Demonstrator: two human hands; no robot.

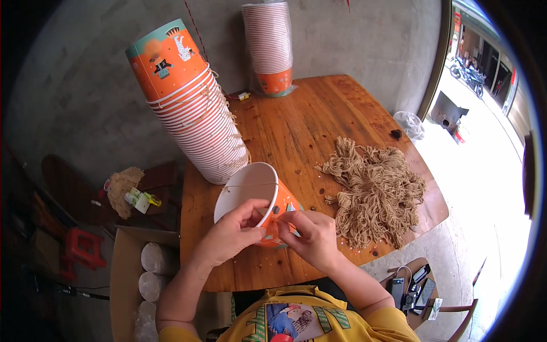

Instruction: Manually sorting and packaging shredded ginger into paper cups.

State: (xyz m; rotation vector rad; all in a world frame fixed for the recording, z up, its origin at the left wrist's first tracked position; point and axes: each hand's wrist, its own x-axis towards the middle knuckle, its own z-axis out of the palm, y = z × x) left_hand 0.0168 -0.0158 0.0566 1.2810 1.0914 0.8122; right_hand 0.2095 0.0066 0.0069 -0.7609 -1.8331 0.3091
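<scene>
An orange paper bucket (288, 199) with a white inside and printed figures leans on the table in front of me, its mouth tilted toward the left. Across the mouth runs a thin tan cord (250, 184). My left hand (236, 233) grips the near rim, some fingers inside and the thumb by the outer edge. Against the outer wall, my right hand (313, 236) is closed in a pinch; what lies between its fingertips is too small to make out. To the right spreads a heap of tan cords (376, 194).
A tall leaning stack of orange buckets (199, 119) stands behind, left of the wooden table's (302, 131) middle. Another bagged stack (268, 51) is against the wall. A cardboard box (128, 256) with wrapped stacks sits at lower left; a chair (433, 285) holding small devices is lower right.
</scene>
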